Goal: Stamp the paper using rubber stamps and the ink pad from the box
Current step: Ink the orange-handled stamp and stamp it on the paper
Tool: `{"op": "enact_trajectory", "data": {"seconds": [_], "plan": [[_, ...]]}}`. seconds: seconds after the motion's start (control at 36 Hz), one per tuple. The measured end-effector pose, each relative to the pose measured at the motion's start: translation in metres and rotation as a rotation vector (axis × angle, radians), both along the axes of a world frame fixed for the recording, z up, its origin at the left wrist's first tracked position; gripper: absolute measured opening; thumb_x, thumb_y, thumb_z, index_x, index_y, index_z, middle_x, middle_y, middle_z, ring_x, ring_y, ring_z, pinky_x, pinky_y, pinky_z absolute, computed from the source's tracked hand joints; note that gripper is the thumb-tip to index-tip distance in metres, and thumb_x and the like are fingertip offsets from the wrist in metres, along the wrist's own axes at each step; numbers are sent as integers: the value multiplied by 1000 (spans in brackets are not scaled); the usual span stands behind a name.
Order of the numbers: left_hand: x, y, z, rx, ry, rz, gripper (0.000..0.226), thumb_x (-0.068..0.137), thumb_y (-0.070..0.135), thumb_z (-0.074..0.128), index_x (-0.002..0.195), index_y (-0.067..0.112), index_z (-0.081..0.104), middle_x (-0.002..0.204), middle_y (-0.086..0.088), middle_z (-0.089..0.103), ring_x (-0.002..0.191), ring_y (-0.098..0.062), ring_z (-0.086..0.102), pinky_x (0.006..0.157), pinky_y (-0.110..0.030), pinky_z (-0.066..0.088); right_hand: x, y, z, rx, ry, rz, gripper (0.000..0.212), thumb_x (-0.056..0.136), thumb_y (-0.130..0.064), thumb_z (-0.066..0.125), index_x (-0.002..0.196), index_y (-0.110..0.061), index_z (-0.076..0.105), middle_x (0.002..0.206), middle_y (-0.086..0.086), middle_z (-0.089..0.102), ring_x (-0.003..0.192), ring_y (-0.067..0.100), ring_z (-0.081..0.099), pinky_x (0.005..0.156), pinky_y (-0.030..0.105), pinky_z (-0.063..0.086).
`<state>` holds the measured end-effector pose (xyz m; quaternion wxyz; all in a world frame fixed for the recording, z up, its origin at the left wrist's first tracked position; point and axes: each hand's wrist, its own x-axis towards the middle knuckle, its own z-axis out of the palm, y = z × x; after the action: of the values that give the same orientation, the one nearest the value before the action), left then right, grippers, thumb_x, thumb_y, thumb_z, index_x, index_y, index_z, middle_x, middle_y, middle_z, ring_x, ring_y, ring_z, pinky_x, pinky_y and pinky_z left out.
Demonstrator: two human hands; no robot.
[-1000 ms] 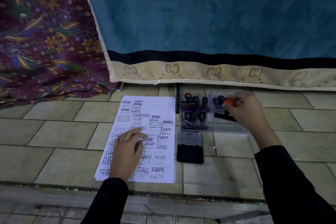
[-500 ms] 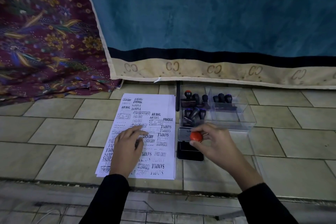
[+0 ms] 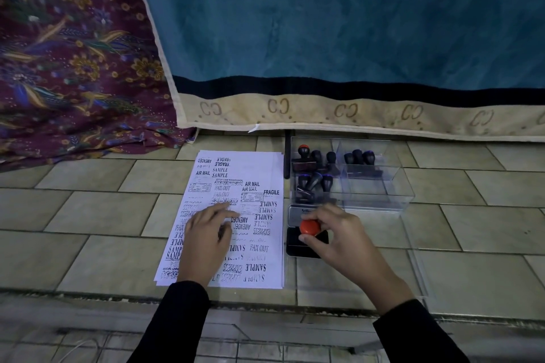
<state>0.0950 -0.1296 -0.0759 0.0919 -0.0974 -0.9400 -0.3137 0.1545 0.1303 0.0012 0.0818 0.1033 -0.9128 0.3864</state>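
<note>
Lower centre: the right hand [image 3: 336,234] pinches an orange-topped stamp [image 3: 309,227] on the open ink pad [image 3: 295,248]. The left hand [image 3: 206,242] rests flat, holding nothing, on the stamped paper [image 3: 267,174] beside it. The clear box [image 3: 383,200] sits just behind the pad.

Our left hand [image 3: 206,240] lies palm down, fingers straight and slightly spread, pointing toward 1 o'clock. Its black sleeve [image 3: 177,321] comes up from 6 o'clock. Our right hand [image 3: 334,234], at 3 o'clock of the left, curls thumb and fingers round a red-topped stamp [image 3: 309,227]. Its black-sleeved forearm [image 3: 413,333] reaches in from 5 o'clock.
</note>
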Motion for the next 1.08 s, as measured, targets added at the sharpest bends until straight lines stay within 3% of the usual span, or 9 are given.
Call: {"op": "enact_trajectory", "data": {"seconds": [0.28, 0.5, 0.64, 0.75, 0.86, 0.97, 1.08], "plan": [[0, 1, 1, 3, -2, 3, 28, 89, 26, 44, 105, 36, 64, 129, 18, 54, 118, -10, 47, 103, -31, 25, -4, 1, -1, -3, -7, -3, 27, 72, -21, 79, 96, -15, 68, 91, -9, 62, 83, 4, 60, 76, 18, 50], [-1, 0, -1, -13, -9, 3, 27, 90, 26, 44, 106, 37, 64, 130, 16, 54, 119, -11, 48, 105, -32, 26, -11, 0, 3, -6, -63, -15, 25, 66, -18, 83, 86, -11, 69, 84, -18, 58, 79, 4, 61, 73, 17, 51], [-1, 0, -2, -18, -13, 2, 28, 90, 27, 43, 106, 38, 63, 131, 17, 53, 121, -11, 46, 105, -32, 25, -16, -2, 8, -23, -119, -60, 25, 66, -19, 84, 85, -15, 69, 84, -17, 58, 77, 5, 60, 70, 15, 51], [-1, 0, -2, -6, -3, 2, 28, 89, 26, 44, 105, 37, 63, 130, 16, 54, 120, -12, 48, 106, -37, 29, -19, -2, 12, -40, -183, -63, 23, 64, -16, 85, 75, -20, 65, 81, -10, 61, 75, 12, 63, 70, 23, 53], [-1, 1, -1, 6, 6, 4, 28, 89, 26, 44, 104, 37, 63, 129, 18, 54, 118, -10, 48, 106, -35, 29, -11, -2, 12, -67, -185, -53, 37, 58, -12, 87, 64, -33, 57, 79, -6, 65, 72, 15, 65, 68, 30, 55], [-1, 0, -1, -3, 11, -1, 31, 88, 32, 38, 105, 38, 64, 129, 18, 54, 119, -11, 47, 104, -32, 27, -11, -2, 11, -127, -213, -85, 32, 61, -14, 86, 70, -33, 62, 84, -9, 66, 76, 12, 66, 71, 26, 56], [-1, 1, -1, -16, -3, 1, 29, 89, 27, 43, 106, 36, 64, 131, 16, 54, 120, -11, 47, 104, -31, 25, -23, 6, 18, -200, -283, -134, 23, 67, -17, 83, 84, -19, 68, 83, 0, 67, 75, 11, 63, 67, 13, 51]]}}
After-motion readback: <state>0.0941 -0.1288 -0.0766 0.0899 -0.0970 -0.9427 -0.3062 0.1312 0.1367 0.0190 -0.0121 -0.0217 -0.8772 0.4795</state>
